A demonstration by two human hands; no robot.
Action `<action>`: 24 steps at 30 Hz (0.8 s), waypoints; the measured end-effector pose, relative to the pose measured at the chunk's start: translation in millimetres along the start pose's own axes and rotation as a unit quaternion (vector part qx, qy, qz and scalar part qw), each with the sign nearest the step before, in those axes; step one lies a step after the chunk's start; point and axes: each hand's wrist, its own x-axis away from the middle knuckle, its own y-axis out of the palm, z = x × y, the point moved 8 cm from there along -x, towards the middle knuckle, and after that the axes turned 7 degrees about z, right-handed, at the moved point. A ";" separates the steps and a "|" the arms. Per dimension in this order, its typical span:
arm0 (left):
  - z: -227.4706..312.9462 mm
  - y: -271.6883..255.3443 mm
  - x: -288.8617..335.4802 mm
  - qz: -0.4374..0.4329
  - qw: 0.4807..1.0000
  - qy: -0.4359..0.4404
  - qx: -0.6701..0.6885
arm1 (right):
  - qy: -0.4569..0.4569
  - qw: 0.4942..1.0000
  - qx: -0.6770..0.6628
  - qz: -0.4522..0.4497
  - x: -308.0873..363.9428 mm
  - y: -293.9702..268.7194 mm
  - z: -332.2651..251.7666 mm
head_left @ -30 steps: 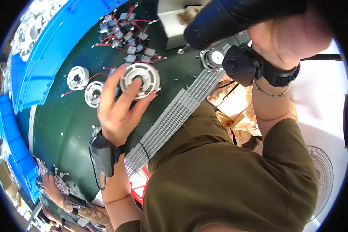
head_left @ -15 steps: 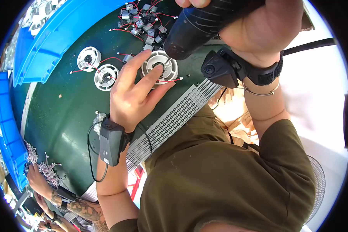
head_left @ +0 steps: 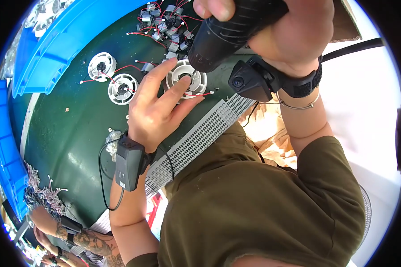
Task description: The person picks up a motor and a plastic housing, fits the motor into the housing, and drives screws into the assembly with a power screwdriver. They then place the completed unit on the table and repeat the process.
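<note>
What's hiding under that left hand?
Beneath the fingers of the left hand is a round white part; some rim and a red wire show. The fingers cover other bits of it, and what's under the palm can't be seen.

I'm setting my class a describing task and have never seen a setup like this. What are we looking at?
There is no robot here: one person works with bare hands, seen from a wide fisheye camera on their own head. That is why the edges curve and the view looks down.

The left hand holds a white round part on a green table. The right hand grips a black power tool, its tip over that part; whether it touches a screw is too small to tell.

Two similar white discs lie to the left, with a pile of small wired motors beyond. A blue bin stands at upper left. Lower left, a co-worker's hand reaches in.
</note>
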 end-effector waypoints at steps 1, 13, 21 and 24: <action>0.2 1.0 -0.5 -0.003 1.000 -0.001 -0.001 | 0.004 1.000 0.006 -0.003 0.6 -1.3 1.8; -3.9 -8.4 2.0 0.015 1.000 0.006 0.001 | 0.014 0.999 0.018 -0.023 -6.3 0.2 8.6; 31.0 -85.0 -12.0 0.125 0.985 -0.018 -0.121 | -0.104 0.985 0.016 0.135 16.8 -50.4 -72.3; -27.7 -188.9 33.2 0.286 0.910 -0.217 -0.208 | -0.102 0.984 0.018 0.148 20.0 -52.3 -79.5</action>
